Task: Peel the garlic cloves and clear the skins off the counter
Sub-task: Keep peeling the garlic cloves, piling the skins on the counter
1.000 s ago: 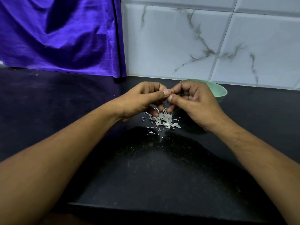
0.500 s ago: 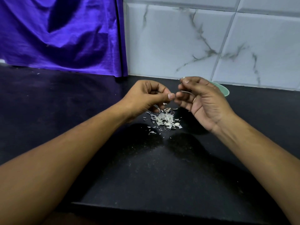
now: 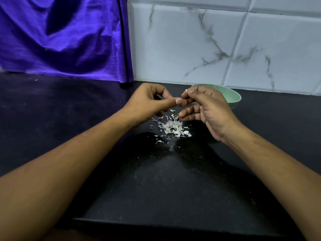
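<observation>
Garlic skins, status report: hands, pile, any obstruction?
Hands: right hand pinches pale garlic bit; left hand curled, contents unseen. On counter, skins pile uncleared. Behind right hand, green bowl.

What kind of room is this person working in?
Probably a home kitchen. A dark stone counter runs along a wall of marble-look tiles. A green bowl stands at the back by the wall, and a small heap of garlic skins lies on the counter near it.
</observation>
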Action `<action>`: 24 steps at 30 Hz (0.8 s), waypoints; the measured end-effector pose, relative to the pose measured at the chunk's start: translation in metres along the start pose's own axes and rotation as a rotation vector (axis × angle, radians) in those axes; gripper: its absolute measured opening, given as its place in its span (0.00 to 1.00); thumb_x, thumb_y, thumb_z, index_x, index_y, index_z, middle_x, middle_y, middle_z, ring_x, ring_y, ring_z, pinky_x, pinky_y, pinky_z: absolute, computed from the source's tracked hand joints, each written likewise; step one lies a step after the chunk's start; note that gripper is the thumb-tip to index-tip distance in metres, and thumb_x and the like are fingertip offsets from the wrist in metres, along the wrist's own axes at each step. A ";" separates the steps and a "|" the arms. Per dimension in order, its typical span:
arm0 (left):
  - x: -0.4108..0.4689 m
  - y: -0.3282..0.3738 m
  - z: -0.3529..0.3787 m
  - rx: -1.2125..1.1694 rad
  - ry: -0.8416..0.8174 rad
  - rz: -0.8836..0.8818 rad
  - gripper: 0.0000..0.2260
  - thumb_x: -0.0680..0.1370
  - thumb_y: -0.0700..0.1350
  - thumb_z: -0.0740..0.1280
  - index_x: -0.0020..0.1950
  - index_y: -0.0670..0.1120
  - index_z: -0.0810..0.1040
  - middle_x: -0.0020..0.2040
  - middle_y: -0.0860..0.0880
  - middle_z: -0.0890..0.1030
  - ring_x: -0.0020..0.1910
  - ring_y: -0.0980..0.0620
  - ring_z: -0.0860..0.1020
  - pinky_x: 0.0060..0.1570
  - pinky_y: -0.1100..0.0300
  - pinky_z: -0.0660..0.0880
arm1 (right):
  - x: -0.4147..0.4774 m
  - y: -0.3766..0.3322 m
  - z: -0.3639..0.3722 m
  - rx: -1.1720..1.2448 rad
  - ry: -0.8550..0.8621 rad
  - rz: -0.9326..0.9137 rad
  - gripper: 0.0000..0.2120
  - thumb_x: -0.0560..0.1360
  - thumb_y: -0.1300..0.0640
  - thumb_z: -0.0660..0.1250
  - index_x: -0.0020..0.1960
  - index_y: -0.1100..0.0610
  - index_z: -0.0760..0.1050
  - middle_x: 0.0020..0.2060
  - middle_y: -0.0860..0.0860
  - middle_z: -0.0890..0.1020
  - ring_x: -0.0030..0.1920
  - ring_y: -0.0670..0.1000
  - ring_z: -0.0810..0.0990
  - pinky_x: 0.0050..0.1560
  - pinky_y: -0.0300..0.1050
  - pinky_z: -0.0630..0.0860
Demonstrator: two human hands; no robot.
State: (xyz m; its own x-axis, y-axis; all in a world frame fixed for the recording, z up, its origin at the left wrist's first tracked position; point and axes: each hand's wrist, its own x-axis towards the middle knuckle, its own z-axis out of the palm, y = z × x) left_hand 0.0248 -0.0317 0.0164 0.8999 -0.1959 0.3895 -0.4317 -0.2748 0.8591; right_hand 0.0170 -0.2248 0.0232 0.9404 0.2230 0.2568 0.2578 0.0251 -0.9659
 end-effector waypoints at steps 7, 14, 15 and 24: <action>0.000 0.000 0.001 0.040 0.030 0.067 0.06 0.79 0.45 0.74 0.49 0.42 0.84 0.38 0.51 0.83 0.34 0.54 0.81 0.34 0.57 0.78 | -0.001 0.002 -0.002 0.033 -0.009 -0.014 0.02 0.78 0.62 0.72 0.50 0.61 0.82 0.40 0.57 0.85 0.33 0.51 0.84 0.38 0.46 0.84; 0.001 0.002 0.000 -0.009 0.017 0.089 0.04 0.80 0.43 0.73 0.53 0.43 0.84 0.42 0.50 0.84 0.35 0.53 0.81 0.34 0.56 0.80 | 0.000 0.002 -0.004 0.034 -0.008 -0.019 0.03 0.75 0.63 0.75 0.47 0.61 0.82 0.37 0.55 0.84 0.33 0.51 0.84 0.39 0.47 0.85; 0.001 0.002 0.000 -0.009 0.008 0.088 0.04 0.80 0.43 0.73 0.52 0.44 0.84 0.41 0.51 0.84 0.36 0.52 0.81 0.34 0.57 0.80 | 0.000 0.002 -0.003 0.024 -0.009 -0.025 0.03 0.74 0.64 0.75 0.47 0.61 0.82 0.37 0.54 0.84 0.32 0.51 0.84 0.39 0.47 0.85; -0.003 0.006 0.001 -0.148 -0.065 -0.053 0.03 0.81 0.42 0.71 0.51 0.42 0.83 0.45 0.48 0.84 0.36 0.53 0.80 0.33 0.60 0.79 | 0.000 0.005 -0.003 -0.058 0.013 -0.134 0.06 0.75 0.66 0.74 0.47 0.60 0.78 0.36 0.56 0.84 0.31 0.52 0.83 0.38 0.51 0.84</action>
State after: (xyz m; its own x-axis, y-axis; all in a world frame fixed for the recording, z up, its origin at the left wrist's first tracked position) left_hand 0.0195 -0.0337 0.0198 0.9135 -0.2464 0.3238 -0.3652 -0.1456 0.9195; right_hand 0.0192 -0.2271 0.0187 0.8993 0.2086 0.3845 0.3936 -0.0023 -0.9193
